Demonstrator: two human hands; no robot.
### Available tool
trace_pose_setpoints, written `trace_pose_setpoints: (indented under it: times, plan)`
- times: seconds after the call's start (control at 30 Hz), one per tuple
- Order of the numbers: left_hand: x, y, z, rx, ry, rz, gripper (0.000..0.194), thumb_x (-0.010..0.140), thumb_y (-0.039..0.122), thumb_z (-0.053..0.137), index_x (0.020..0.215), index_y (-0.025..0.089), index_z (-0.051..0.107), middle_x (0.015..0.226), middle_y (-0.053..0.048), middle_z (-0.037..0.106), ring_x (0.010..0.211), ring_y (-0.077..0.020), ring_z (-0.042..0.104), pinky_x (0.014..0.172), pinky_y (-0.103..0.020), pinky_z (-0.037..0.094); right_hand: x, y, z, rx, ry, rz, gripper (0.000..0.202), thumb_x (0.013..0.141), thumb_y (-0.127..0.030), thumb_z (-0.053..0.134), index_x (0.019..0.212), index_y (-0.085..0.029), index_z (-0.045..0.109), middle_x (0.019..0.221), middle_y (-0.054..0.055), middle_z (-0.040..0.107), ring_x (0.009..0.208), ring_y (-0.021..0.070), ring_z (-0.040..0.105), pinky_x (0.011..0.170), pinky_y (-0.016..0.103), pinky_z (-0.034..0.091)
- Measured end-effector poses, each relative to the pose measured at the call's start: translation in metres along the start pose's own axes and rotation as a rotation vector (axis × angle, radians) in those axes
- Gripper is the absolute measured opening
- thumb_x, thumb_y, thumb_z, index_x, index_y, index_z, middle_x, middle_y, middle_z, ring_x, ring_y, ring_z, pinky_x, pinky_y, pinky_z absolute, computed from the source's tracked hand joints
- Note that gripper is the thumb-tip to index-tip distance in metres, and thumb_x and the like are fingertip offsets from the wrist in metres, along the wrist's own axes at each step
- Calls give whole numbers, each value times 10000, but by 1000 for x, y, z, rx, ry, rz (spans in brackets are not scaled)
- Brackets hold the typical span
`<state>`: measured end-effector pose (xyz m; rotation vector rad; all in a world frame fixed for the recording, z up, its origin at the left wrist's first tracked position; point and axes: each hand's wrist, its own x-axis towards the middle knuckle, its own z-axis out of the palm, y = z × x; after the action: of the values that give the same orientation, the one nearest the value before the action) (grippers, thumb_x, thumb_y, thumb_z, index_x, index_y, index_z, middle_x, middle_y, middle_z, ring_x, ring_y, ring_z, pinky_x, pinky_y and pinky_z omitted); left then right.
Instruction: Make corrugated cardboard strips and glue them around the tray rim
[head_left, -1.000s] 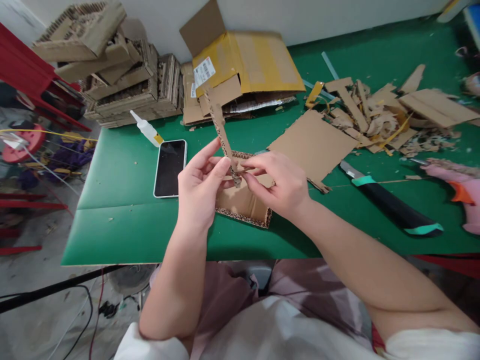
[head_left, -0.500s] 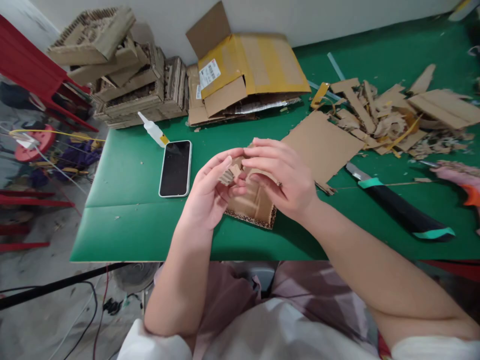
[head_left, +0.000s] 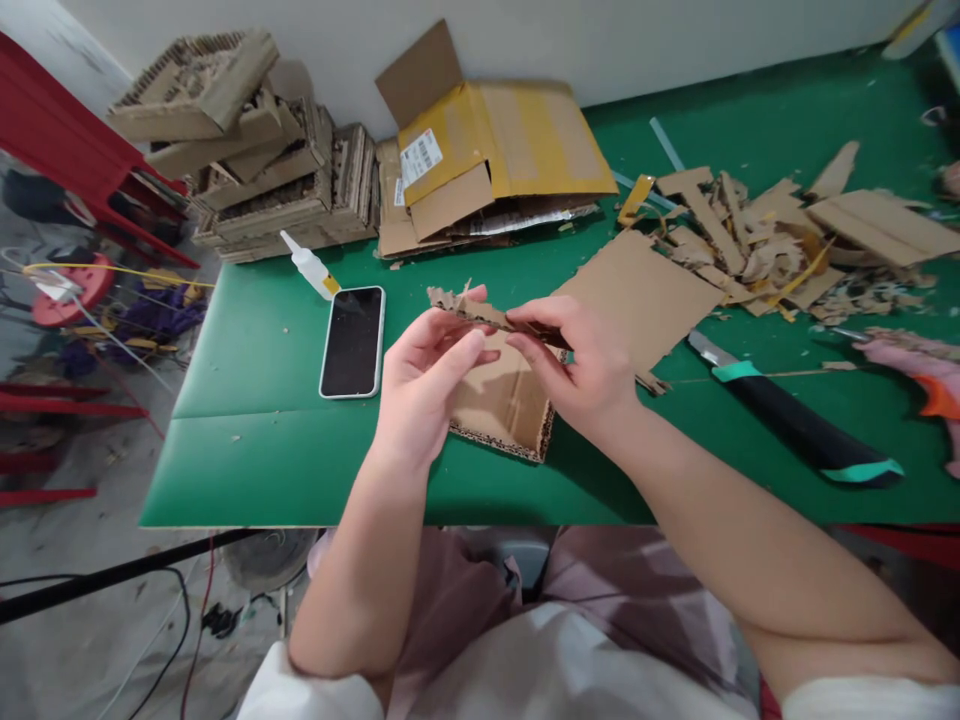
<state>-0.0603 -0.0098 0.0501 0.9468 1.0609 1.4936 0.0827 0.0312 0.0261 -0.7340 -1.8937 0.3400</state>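
A torn strip of cardboard (head_left: pixel 471 309) with ragged edges is stretched between my two hands. My left hand (head_left: pixel 431 375) pinches its left part between thumb and fingers. Its right part is gripped by my right hand (head_left: pixel 581 365), thumb below and fingers above. Under both hands a small cardboard piece with a raised corrugated rim (head_left: pixel 499 405) lies on the green table (head_left: pixel 247 455), its far side partly hidden by the hands. A flat cardboard sheet (head_left: pixel 637 295) lies just beyond my right hand.
A phone (head_left: pixel 352 342) and a glue bottle (head_left: pixel 311 268) lie to the left. Stacked cardboard trays (head_left: pixel 262 180) and a yellow-taped box (head_left: pixel 525 140) stand behind. Cardboard scraps (head_left: pixel 750 240), a black-handled knife (head_left: pixel 802 420) and a pink tool (head_left: pixel 907 360) are on the right.
The cardboard strip has been turned and now shows lengthwise between my hands. My fingers have shifted along it, and my hands are slightly further apart. The view has tilted a little.
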Motion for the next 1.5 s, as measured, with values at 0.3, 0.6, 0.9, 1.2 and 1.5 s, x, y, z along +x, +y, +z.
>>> trace_pose_setpoints:
  times: [0.3,0.6,0.9,1.2,1.5]
  plan:
    - [-4,-11,1,384,140,408,154,813,280,652,955,233,688,1009,-7,715,913,-138,677,773,-244,572,2,-5,-3,-60,122,-137,160,863,-176,510,974,-197,623,960,82,683,923,196,638,811,364,528]
    - [-7,-10,4,834,92,683,214,812,150,617,967,255,720,958,11,727,870,-151,668,825,-279,547,4,-6,-6,-113,144,-249,128,855,-175,516,895,-221,628,839,39,688,785,179,636,702,350,539]
    - [-6,-13,1,883,59,795,310,801,77,602,1027,260,711,981,12,727,864,-139,668,817,-249,543,3,-5,-5,-80,177,-269,100,823,-130,561,872,-203,610,821,52,680,788,174,631,722,337,544]
    - [-5,-13,2,866,24,853,344,808,72,596,1069,274,692,1007,14,722,895,-136,669,839,-243,537,3,-7,-5,-107,203,-284,107,822,-134,580,898,-204,605,821,52,685,782,163,634,712,313,552]
    - [-5,-12,5,888,22,968,321,792,48,619,1057,214,689,981,-2,728,845,-114,681,788,-205,552,2,-8,-4,-138,249,-316,95,805,-113,581,874,-178,581,798,56,681,768,155,633,696,299,558]
